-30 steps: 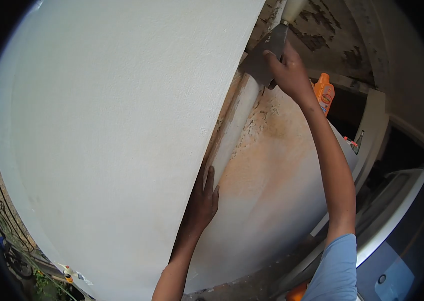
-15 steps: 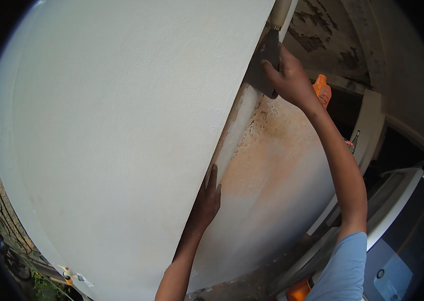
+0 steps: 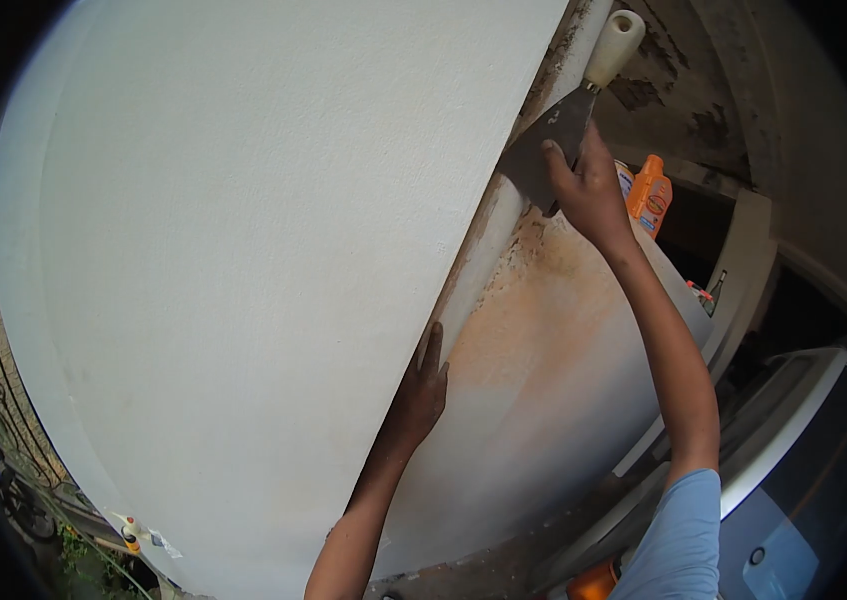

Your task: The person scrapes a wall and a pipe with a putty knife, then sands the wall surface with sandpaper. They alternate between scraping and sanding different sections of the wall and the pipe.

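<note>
My right hand [image 3: 588, 190] is raised high and grips a wide metal scraper [image 3: 548, 150] with a pale handle [image 3: 611, 48]. The blade lies against the corner edge of a white wall [image 3: 263, 260], where paint is flaking. Lower down, my left hand [image 3: 421, 390] presses flat on the same corner with fingers pointing up and holds nothing. The side face of the wall [image 3: 533, 340] is stained orange and bare in patches.
An orange bottle [image 3: 649, 195] stands on a ledge behind my right hand. Peeling dark wall [image 3: 683, 110] is at the top right. A car [image 3: 803, 470] is parked at the lower right. Railings and plants [image 3: 13, 480] lie at the lower left.
My right hand and the scraper have shifted slightly right along the corner, with the handle now fully in view. The left hand stays pressed on the corner.
</note>
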The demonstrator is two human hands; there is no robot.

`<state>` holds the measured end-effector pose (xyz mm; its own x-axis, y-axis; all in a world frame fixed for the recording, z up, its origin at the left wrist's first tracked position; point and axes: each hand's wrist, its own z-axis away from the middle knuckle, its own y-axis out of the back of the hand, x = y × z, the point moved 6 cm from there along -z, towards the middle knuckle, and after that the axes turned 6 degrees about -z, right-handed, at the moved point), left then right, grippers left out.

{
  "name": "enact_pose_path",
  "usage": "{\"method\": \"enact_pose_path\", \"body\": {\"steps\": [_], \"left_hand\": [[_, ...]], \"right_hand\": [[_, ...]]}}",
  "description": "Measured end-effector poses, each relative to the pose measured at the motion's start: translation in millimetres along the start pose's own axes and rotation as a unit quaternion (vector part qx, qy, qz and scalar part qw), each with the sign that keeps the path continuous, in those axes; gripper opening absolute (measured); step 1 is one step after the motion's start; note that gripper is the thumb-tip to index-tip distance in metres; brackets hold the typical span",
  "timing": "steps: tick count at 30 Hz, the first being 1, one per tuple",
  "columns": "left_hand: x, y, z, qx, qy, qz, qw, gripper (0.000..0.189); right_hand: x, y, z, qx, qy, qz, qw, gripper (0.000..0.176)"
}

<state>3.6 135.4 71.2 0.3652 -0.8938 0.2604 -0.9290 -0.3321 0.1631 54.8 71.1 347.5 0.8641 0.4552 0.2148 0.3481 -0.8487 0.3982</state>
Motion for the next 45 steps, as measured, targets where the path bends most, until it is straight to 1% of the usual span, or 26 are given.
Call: {"method": "enact_pose_path", "body": {"steps": [1, 4, 5, 8, 10, 12, 13, 16, 18, 20, 21, 23, 25, 28, 29, 31, 34, 36, 37, 39, 41, 44, 45], "left_hand": [[-2, 0, 0, 0.003, -0.001, -0.003, 1.0, 0.059], [-1, 1, -1, -0.002, 0.002, -0.024, 1.0, 0.06], [0, 0, -1, -0.007, 0.002, -0.015, 1.0, 0.06], [-1, -1, -1, -0.011, 0.007, -0.002, 1.0, 0.06], [-2, -1, 0, -0.01, 0.009, -0.023, 1.0, 0.061], [-2, 0, 0, -0.019, 0.009, -0.016, 1.0, 0.061], [-1, 0, 0, -0.022, 0.01, -0.01, 1.0, 0.061], [-2, -2, 0, -0.013, 0.005, -0.011, 1.0, 0.061], [-2, -1, -2, -0.018, 0.01, -0.012, 1.0, 0.061], [-1, -1, 0, -0.024, 0.007, -0.012, 1.0, 0.062], [-1, -1, -1, -0.023, 0.005, -0.013, 1.0, 0.062], [0, -1, 0, -0.02, 0.005, -0.016, 1.0, 0.062], [-1, -2, 0, -0.015, 0.007, -0.026, 1.0, 0.063], [-1, -2, 1, -0.023, 0.009, -0.017, 1.0, 0.063], [0, -2, 1, -0.026, 0.011, -0.011, 1.0, 0.063], [-1, -1, 0, -0.03, 0.014, -0.004, 0.999, 0.063], [-2, -2, 2, -0.008, 0.009, -0.024, 1.0, 0.063], [-3, -2, 2, -0.015, 0.007, -0.01, 1.0, 0.063], [-2, -2, 2, -0.016, 0.008, -0.002, 1.0, 0.063], [-1, -2, 3, -0.018, 0.009, -0.014, 1.0, 0.063], [-3, -1, 1, -0.012, 0.009, -0.026, 1.0, 0.063], [-2, -3, 3, -0.016, 0.009, -0.019, 1.0, 0.063], [-1, -2, 2, -0.022, 0.012, -0.011, 1.0, 0.063]], "right_hand": [[-15, -12, 14, -0.007, 0.129, 0.059, 0.99, 0.03], [3, -1, 0, -0.044, -0.009, 0.019, 0.999, 0.033], [0, 9, -8, -0.011, -0.06, -0.044, 0.997, 0.034], [-8, -4, 10, -0.058, -0.009, -0.027, 0.998, 0.028], [-18, -7, 15, -0.091, -0.012, -0.001, 0.996, 0.029], [-6, 8, 1, -0.024, -0.037, -0.049, 0.998, 0.036], [2, 15, -3, -0.011, -0.092, -0.054, 0.994, 0.039], [-8, -3, 18, -0.064, 0.008, 0.029, 0.998, 0.028], [-14, -6, 20, -0.108, -0.03, 0.042, 0.993, 0.032], [-8, 5, 6, -0.05, -0.073, -0.058, 0.994, 0.044], [-8, 10, 5, -0.033, -0.111, -0.047, 0.992, 0.044], [-14, -3, 25, -0.092, -0.047, 0.015, 0.994, 0.03], [-15, -13, 36, -0.146, -0.024, 0.067, 0.987, 0.023], [0, 7, 10, -0.008, -0.082, -0.077, 0.994, 0.044], [4, 8, 10, 0.024, -0.046, -0.083, 0.995, 0.044], [-5, -9, 36, -0.065, -0.028, 0.001, 0.998, 0.029], [-16, -13, 42, -0.077, -0.004, 0.004, 0.997, 0.028], [2, 0, 28, 0.003, -0.033, -0.067, 0.997, 0.042], [6, 1, 31, 0.024, 0.002, -0.066, 0.998, 0.043], [-12, -14, 60, -0.053, 0.011, -0.015, 0.998, 0.03], [-18, -18, 67, -0.127, -0.018, 0.001, 0.992, 0.026], [8, -8, 47, -0.007, -0.052, -0.156, 0.986, 0.043], [9, -11, 55, -0.005, -0.08, -0.161, 0.984, 0.045]]}}
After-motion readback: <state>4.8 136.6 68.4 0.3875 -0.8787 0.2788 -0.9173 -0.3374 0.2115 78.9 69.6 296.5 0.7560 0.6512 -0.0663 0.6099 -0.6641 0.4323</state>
